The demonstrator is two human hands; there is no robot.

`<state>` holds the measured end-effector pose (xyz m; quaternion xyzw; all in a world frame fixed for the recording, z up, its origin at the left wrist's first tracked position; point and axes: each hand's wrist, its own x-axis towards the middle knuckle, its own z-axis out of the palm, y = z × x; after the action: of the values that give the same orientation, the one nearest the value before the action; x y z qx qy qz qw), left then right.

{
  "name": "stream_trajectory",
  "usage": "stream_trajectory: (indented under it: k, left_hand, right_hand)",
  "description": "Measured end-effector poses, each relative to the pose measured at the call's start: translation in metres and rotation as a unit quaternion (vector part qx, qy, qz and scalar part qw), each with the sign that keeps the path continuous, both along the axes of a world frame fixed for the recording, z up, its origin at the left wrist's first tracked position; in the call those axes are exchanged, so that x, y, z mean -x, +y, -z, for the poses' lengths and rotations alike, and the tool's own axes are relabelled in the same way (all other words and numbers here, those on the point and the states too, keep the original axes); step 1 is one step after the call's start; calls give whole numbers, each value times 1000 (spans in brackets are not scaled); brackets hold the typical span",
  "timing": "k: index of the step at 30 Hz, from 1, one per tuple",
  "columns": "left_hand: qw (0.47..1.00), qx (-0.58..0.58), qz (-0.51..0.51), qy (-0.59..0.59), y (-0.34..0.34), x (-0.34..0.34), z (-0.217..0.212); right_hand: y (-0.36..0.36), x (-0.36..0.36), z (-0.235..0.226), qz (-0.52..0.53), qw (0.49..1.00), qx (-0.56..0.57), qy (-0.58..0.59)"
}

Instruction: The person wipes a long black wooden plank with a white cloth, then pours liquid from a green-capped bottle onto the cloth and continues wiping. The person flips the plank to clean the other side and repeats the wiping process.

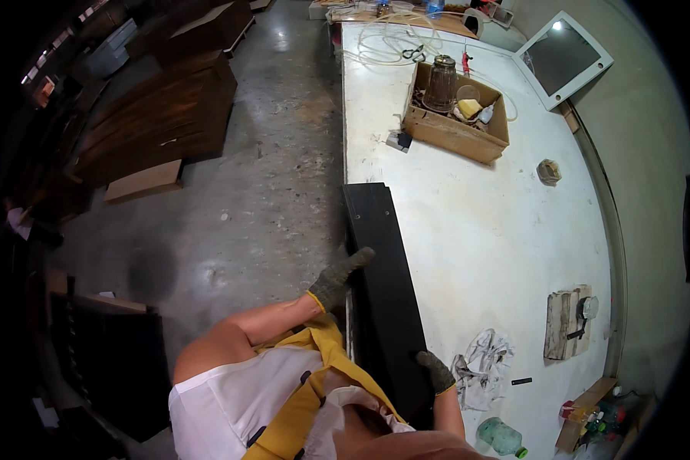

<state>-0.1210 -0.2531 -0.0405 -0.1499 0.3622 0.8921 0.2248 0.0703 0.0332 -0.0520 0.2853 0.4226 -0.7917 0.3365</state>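
A long black board [395, 280] lies lengthwise along the left edge of the white table, with small holes near its far end. A second black layer seems to show along its left side. My left hand [336, 279], in a grey work glove with a yellow cuff, grips the left edge from the side, thumb on top and the other fingers mostly hidden. Closer to me, my right hand [436, 373], gloved the same way, holds the right edge with its thumb over the top face. Its fingertips cannot be made out.
Right of the board lie a crumpled stained cloth [484, 368], a green plastic bottle [501, 438] and a small block [567, 323]. Farther off stand a cardboard box [456, 136] holding a jar, and a white-framed screen [563, 60]. Dark wooden furniture [157, 115] stands on the left floor.
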Motion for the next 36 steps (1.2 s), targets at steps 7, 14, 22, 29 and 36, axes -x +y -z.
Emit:
stream_trajectory:
  k: [7,14,22,29,36]
  left_hand:
    - [990,118,42,67,-2,-1,4]
    - [997,27,29,72,-17,5,46]
    - [994,75,41,72,-25,0,14]
    - [999,44,27,-2,-22,4,-20]
    - [995,79,55,-24,-16,3,-11]
  right_hand:
    - [-1,1,16,-12,999,34,19]
    - [-1,8,20,-40,998,47,1]
    - [-22,20,-21,-72,997,-34,19]
    - [-18,17,-40,-164,940,-271,125]
    - [-20,3,-38,-151,894,-395,147]
